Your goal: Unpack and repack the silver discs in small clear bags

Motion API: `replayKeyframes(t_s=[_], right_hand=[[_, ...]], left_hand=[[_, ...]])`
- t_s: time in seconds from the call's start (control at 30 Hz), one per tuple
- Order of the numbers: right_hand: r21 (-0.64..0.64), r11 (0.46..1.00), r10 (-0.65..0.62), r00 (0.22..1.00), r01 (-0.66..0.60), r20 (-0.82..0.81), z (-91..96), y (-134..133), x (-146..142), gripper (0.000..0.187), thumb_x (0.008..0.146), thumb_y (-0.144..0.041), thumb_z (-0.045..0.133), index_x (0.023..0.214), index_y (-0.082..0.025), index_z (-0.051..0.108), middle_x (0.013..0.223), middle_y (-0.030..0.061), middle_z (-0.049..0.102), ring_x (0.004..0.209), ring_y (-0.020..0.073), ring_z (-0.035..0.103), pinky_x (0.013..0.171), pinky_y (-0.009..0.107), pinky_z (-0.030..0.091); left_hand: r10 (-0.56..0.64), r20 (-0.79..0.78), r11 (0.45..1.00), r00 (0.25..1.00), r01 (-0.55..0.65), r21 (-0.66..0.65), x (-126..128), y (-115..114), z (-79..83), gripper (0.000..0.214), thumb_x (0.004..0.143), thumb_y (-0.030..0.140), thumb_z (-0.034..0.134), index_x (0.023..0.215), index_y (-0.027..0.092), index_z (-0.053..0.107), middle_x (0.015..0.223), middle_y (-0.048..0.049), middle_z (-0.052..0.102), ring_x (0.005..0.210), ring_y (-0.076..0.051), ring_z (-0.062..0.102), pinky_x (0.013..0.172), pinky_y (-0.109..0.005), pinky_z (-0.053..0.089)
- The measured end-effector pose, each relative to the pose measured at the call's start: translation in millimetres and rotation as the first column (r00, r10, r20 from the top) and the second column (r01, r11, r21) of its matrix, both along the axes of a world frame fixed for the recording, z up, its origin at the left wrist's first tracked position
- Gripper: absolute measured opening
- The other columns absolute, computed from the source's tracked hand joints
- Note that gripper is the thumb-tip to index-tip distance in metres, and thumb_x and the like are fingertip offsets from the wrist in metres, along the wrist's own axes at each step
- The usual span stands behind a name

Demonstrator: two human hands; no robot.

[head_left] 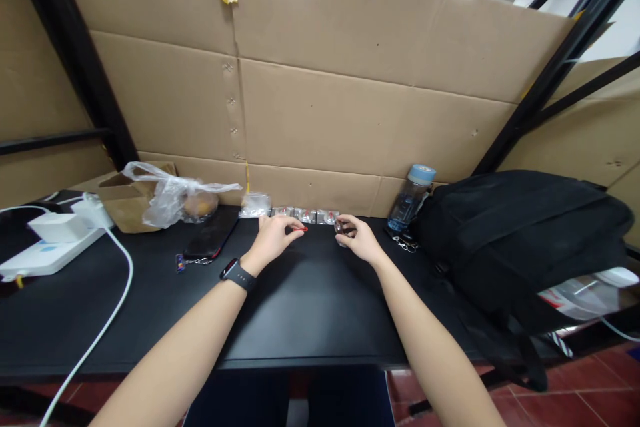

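My left hand (275, 235), with a black smartwatch (238, 275) on its wrist, pinches a small red piece (300, 229) between thumb and fingertip. My right hand (359, 237) is closed on a small clear item (341, 228) that I cannot name. Both hands hover over the black desk (300, 307), just in front of a row of several small clear packets with red parts (310, 215) lined along the cardboard wall. A larger clear packet (255, 205) lies at the left end of that row.
A black phone with a keyring (210, 237) lies left of my hands. Further left stand a brown paper bag with a plastic bag (165, 201) and a white power strip with cable (50, 247). A blue-capped bottle (411, 199) and a black backpack (520, 240) fill the right.
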State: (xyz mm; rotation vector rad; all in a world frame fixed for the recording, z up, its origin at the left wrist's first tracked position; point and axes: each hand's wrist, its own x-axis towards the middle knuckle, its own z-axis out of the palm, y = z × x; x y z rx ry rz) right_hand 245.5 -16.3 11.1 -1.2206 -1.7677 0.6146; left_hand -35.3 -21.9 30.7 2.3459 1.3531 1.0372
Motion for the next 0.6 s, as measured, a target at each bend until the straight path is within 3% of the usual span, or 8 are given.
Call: replayKeyframes(t_s=[0.2, 0.37, 0.6], right_hand=[[0.004, 0.979, 0.196, 0.939, -0.203, -0.282, 7.8, -20.8, -41.8, 0.05, 0.069, -0.029, 0.083, 0.115, -0.025, 0.065, 0.119, 0.0082, 0.069, 0.107, 0.023, 0.067, 0.083, 0.032, 0.053], [-0.003, 0.976, 0.201, 0.914, -0.216, -0.352, 2.6, -26.3, -58.3, 0.045, 0.064, -0.032, 0.087, 0.104, -0.023, 0.067, 0.112, 0.0084, 0.072, 0.107, 0.0254, 0.069, 0.084, 0.034, 0.054], [0.006, 0.978, 0.193, 0.901, -0.207, -0.388, 2.4, -28.5, -61.5, 0.041, 0.063, -0.033, 0.088, 0.097, -0.021, 0.068, 0.113, 0.0096, 0.073, 0.107, 0.0265, 0.07, 0.083, 0.035, 0.055]], left_hand=[[0.052, 0.082, 0.999, 0.995, -0.053, 0.004, 14.9, -9.2, -0.2, 0.011, 0.088, 0.037, 0.07, 0.089, 0.03, 0.078, 0.111, -0.0013, 0.073, 0.114, -0.026, 0.061, 0.102, -0.044, 0.034], [0.026, 0.163, 0.996, 0.986, -0.039, 0.076, 25.2, -11.8, -6.9, 0.007, 0.086, 0.031, 0.071, 0.086, 0.03, 0.078, 0.115, -0.002, 0.066, 0.116, -0.024, 0.058, 0.102, -0.041, 0.039], [0.073, 0.103, 0.985, 0.992, -0.088, 0.147, 29.9, -18.8, -6.0, 0.008, 0.086, 0.031, 0.07, 0.085, 0.029, 0.078, 0.116, -0.0035, 0.062, 0.118, -0.026, 0.053, 0.1, -0.045, 0.036]])
